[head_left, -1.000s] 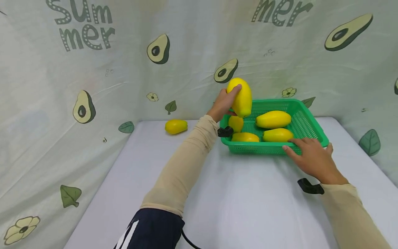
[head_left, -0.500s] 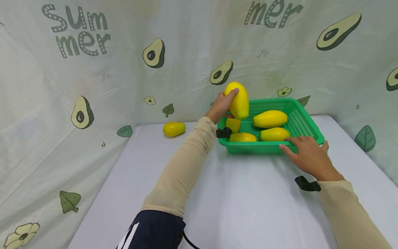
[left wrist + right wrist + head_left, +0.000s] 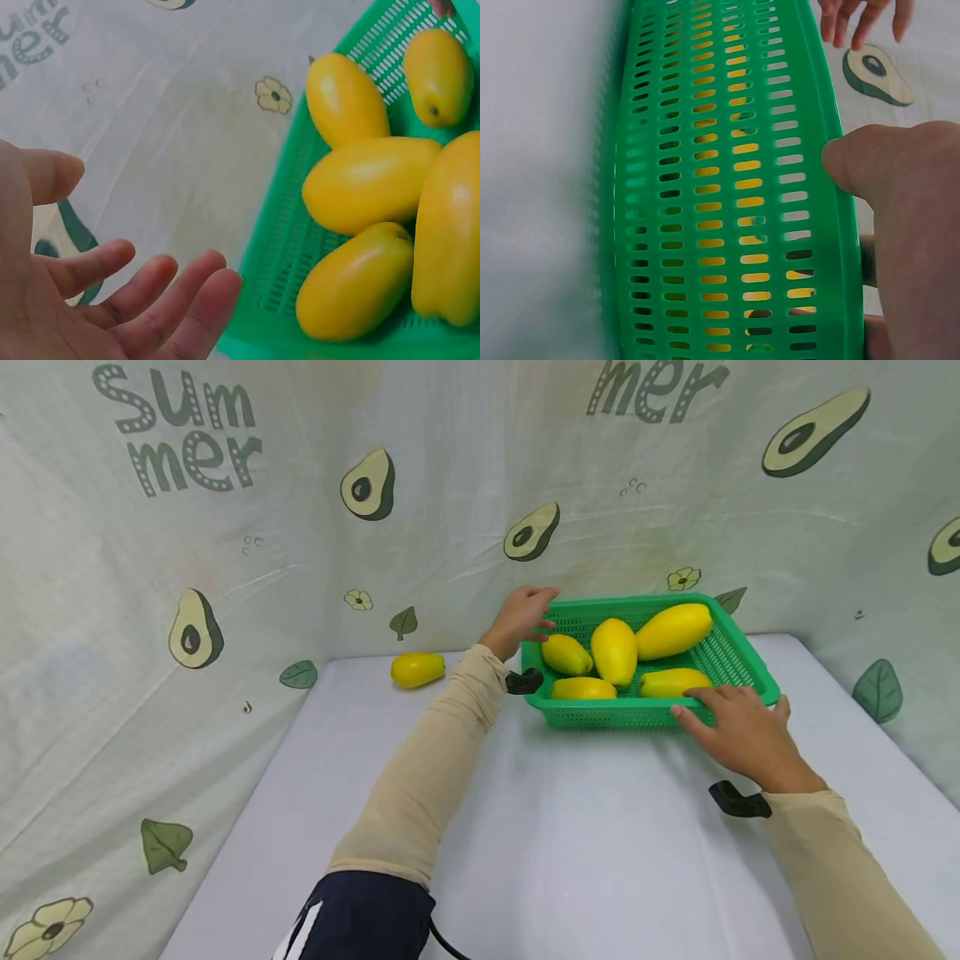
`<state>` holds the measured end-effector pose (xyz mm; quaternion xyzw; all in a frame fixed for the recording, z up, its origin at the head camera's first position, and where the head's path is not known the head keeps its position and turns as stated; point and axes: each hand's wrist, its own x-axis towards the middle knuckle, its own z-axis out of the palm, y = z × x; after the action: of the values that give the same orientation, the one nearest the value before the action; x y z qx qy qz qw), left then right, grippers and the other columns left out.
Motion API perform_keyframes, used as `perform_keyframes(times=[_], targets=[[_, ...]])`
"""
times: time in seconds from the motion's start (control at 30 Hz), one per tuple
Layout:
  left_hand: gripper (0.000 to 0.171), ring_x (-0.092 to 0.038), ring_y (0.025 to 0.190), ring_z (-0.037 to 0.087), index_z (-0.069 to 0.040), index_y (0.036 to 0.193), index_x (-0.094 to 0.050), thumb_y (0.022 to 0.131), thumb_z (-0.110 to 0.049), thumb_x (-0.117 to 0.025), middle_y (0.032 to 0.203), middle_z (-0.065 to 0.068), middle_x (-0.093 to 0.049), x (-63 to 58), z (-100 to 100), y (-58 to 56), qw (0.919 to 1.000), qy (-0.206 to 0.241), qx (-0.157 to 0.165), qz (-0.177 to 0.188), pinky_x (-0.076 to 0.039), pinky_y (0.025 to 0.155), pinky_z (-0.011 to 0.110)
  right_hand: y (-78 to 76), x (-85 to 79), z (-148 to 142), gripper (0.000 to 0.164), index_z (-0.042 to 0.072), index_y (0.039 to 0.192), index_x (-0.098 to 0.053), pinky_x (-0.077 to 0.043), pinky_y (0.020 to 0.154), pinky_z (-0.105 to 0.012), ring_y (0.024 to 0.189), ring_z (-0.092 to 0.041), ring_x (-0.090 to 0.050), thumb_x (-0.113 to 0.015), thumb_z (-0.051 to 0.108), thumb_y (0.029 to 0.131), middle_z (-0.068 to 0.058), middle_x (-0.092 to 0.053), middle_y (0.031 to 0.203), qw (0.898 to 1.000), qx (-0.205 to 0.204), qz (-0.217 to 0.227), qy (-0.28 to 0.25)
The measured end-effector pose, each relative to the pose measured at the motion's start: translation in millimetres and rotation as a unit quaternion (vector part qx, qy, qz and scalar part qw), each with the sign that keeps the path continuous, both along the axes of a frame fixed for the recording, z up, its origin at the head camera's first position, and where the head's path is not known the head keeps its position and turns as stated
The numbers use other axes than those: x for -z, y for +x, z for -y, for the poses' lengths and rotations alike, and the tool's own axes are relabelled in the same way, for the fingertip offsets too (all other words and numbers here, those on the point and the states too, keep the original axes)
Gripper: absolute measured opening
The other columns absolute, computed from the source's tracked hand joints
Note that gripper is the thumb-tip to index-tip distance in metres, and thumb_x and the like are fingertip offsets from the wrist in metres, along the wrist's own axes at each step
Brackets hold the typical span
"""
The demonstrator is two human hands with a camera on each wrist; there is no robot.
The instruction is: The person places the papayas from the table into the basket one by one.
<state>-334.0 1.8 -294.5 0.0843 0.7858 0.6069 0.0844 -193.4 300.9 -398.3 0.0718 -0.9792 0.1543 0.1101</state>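
A green plastic basket [image 3: 611, 714] with slotted walls holds several yellow papayas, one papaya [image 3: 614, 652] lying lengthwise in the middle against a larger papaya [image 3: 673, 632]. At the basket's left end hovers my left hand [image 3: 521, 617], its fingers spread and holding nothing. In the left wrist view that hand's fingers [image 3: 191, 300] stand apart from the fruit. My right hand [image 3: 750, 735] grips the near rim at the right corner. Its thumb [image 3: 855, 161] lies on the outer side of the rim, and its other fingers go over to the inside, partly hidden.
Another yellow papaya [image 3: 417, 670] lies on the white table [image 3: 585, 827] near its back left edge. A hanging cloth [image 3: 450, 510] printed with avocados and leaves stands close behind the table and basket.
My left hand has let go of the papaya it held, which now lies in the basket, and has drawn back slightly left. Fruit inside has shifted right. The right hand keeps its hold.
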Motion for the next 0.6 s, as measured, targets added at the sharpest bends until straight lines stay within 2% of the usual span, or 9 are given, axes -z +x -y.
perform_keyframes(times=[0.17, 0.4, 0.6], targets=[[0.044, -0.066, 0.104, 0.032, -0.006, 0.129, -0.054, 0.103, -0.04, -0.055, 0.114, 0.01, -0.059, 7.3, 21.5, -3.3, 0.9999, 0.01, -0.01, 0.005, -0.057, 0.086, 0.041, 0.9, -2.5, 3.3, 0.063, 0.002, 0.131, -0.059, -0.006, 0.092, -0.089, 0.121, -0.053, -0.04, -0.047, 0.056, 0.101, -0.032, -0.053, 0.129, 1.0, 0.0, 0.0, 0.004], [0.045, -0.063, 0.112, 0.037, -0.003, 0.134, -0.054, 0.104, -0.037, -0.055, 0.127, 0.019, -0.061, 11.9, 52.8, -6.6, 0.9998, 0.009, -0.003, 0.016, -0.054, 0.092, 0.045, 2.6, -2.6, 5.2, 0.065, 0.002, 0.133, -0.057, -0.005, 0.092, -0.089, 0.123, -0.054, -0.037, -0.044, 0.058, 0.102, -0.033, -0.051, 0.131, 1.0, 0.004, 0.014, 0.007], [0.044, -0.062, 0.114, 0.036, -0.003, 0.135, -0.053, 0.104, -0.035, -0.054, 0.129, 0.02, -0.06, 14.7, 85.4, -10.8, 0.9996, 0.003, 0.007, 0.026, -0.052, 0.096, 0.045, 3.9, -2.1, 5.1, 0.063, 0.004, 0.132, -0.058, -0.005, 0.091, -0.09, 0.122, -0.055, -0.037, -0.044, 0.057, 0.102, -0.032, -0.052, 0.131, 1.0, 0.006, 0.013, 0.009]])
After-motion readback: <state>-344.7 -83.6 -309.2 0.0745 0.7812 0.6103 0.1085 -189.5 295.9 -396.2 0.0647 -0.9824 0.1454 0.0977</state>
